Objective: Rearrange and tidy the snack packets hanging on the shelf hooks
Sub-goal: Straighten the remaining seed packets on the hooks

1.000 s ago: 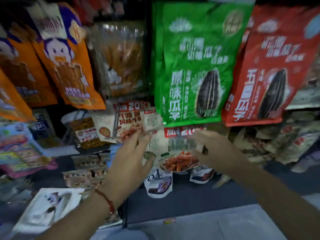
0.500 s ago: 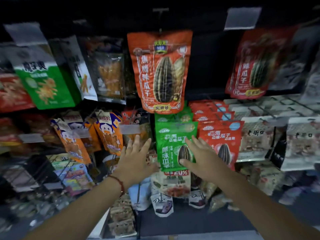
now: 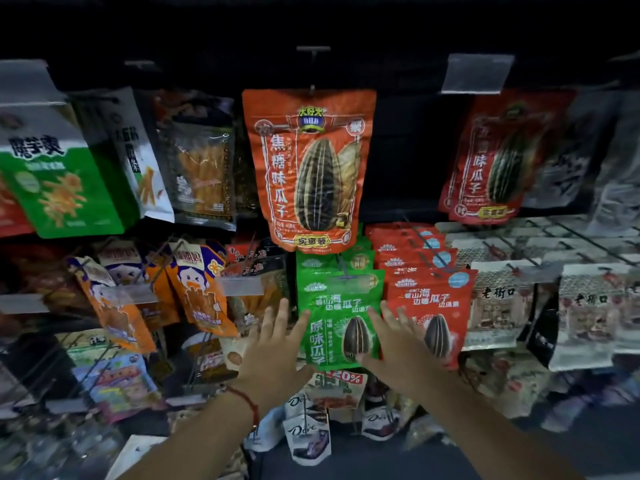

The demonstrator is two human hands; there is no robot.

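Fingers spread and straight on both hands, nothing gripped. The left hand reaches to the left edge of the green sunflower seed packet, the right hand to its right edge, overlapping the red sunflower seed packet. An orange sunflower seed packet hangs directly above.

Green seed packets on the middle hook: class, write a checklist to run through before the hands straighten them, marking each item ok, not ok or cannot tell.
1. Left hand empty, fingers spread: ok.
2. Right hand empty, fingers spread: ok.
3. Hands flank the front green packet: ok.
4. Green stack aligned: not ok, front one sits askew.
5. Packets seated on the hook: cannot tell.
6. Neighbouring red packets overlapped by right hand: not ok.
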